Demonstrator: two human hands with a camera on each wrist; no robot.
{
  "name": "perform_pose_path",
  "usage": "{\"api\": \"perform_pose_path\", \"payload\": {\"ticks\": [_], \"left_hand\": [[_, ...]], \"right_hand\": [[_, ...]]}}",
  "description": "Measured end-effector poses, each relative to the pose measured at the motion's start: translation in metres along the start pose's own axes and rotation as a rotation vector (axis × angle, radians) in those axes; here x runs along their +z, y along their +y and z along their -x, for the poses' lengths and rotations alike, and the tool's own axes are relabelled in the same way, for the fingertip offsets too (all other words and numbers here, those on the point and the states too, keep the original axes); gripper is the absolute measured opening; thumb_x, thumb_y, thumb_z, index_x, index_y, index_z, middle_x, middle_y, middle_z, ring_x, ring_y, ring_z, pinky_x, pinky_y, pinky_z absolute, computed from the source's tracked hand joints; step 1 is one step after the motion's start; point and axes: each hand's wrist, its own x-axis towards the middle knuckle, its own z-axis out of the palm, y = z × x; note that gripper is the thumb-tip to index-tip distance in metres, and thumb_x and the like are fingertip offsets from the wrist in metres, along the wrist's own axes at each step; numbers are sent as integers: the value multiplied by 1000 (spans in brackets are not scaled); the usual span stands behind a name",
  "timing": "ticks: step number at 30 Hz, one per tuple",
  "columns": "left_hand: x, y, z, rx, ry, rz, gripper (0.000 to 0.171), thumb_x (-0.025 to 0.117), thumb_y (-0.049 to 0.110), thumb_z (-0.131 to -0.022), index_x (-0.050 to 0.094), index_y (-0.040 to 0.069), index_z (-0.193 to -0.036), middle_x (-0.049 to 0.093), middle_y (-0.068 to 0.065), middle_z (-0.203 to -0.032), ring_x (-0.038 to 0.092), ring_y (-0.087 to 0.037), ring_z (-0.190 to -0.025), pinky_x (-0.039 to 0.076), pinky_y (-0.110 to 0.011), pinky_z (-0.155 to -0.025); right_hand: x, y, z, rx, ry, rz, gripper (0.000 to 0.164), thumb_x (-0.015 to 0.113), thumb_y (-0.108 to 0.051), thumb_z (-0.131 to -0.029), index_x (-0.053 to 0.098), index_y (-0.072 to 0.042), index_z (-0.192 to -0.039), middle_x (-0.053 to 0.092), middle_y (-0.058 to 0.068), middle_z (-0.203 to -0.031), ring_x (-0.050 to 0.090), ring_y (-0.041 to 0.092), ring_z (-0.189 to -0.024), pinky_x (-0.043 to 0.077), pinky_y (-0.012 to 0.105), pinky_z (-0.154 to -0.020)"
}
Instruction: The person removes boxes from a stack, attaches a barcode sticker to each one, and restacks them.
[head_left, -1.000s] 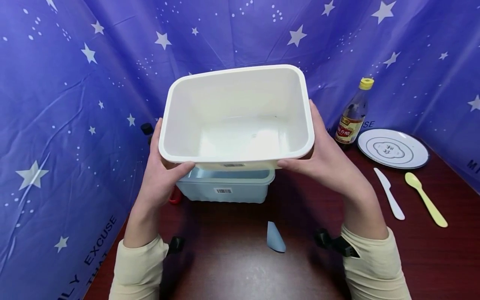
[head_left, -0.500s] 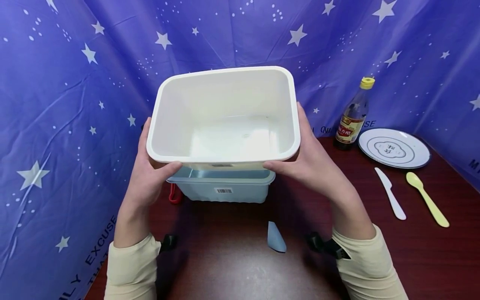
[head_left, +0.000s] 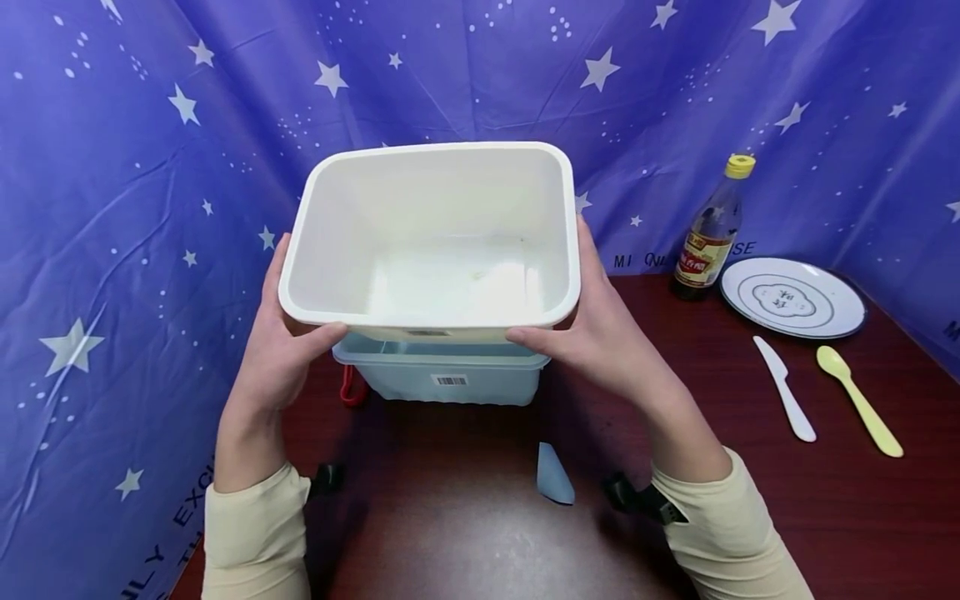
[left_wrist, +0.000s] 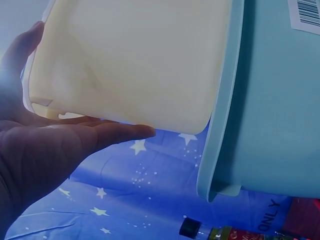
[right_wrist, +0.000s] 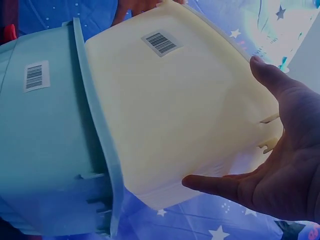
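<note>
A white plastic storage bin (head_left: 360, 200), its open top facing me, is held up by both hands. My left hand (head_left: 273, 346) grips its left end, thumb at the front rim and fingers along the side wall. At the right end my right hand (head_left: 607, 337) holds it the same way. Below it a light blue bin (head_left: 480, 383) stands on the table, partly covered by the white one in the head view. Both wrist views show the white bin's base (right_wrist: 165, 115) right at the blue bin's rim (left_wrist: 225, 105).
A vinegar-like bottle (head_left: 701, 258) with a yellow cap stands at the back right beside a white plate (head_left: 840, 312). Nearer lie a white knife (head_left: 783, 392) and a yellow spoon (head_left: 862, 408). A blue scrap (head_left: 555, 475) lies in front. A black-capped bottle (left_wrist: 190, 227) stands behind the blue bin.
Both hands have carried the white bin to the left and slightly down, so it now sits more squarely over the blue bin. The table items have stayed put.
</note>
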Motion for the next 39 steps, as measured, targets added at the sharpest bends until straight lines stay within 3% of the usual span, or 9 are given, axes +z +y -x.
{"api": "perform_pose_path", "payload": {"ticks": [7, 17, 27, 32, 39], "left_hand": [[-5, -8, 0, -57, 20, -44, 103, 64, -20, -79, 19, 24, -161, 29, -23, -156, 39, -46, -131, 53, -33, -94], [-9, -23, -3, -116, 24, -78, 99, 68, -13, -82, 21, 25, -160, 33, -23, -153, 40, -47, -130, 51, -32, -95], [-15, -38, -4, -176, 20, -97, 98, 67, -9, -87, 15, 27, -162, 33, -19, -154, 42, -43, -131, 50, -30, -95], [-18, -47, -4, -201, 22, -95, 97, 66, -10, -87, 15, 24, -162, 34, -23, -152, 44, -42, -128, 49, -29, -94], [-20, -55, -4, -248, 11, -124, 91, 68, -7, -88, 21, 20, -161, 43, -19, -144, 52, -30, -121, 51, -29, -91]], "right_hand": [[2, 9, -1, 43, -1, -35, 120, 85, 7, -74, 7, -20, -162, 40, 9, -146, 54, 30, -119, 54, 47, -91], [5, 25, -5, 82, -8, -85, 116, 82, 7, -76, 8, -18, -162, 41, 10, -145, 55, 27, -117, 53, 51, -92], [6, 36, -8, 125, -15, -38, 111, 84, 1, -78, 11, -12, -160, 42, 16, -143, 54, 31, -118, 50, 49, -95], [6, 42, -8, 150, -23, -24, 108, 84, 0, -79, 12, -12, -159, 43, 14, -143, 53, 29, -120, 46, 48, -101], [5, 63, -8, 195, -39, 22, 109, 85, -7, -80, 11, -12, -160, 45, 17, -141, 53, 33, -121, 43, 48, -101]]}}
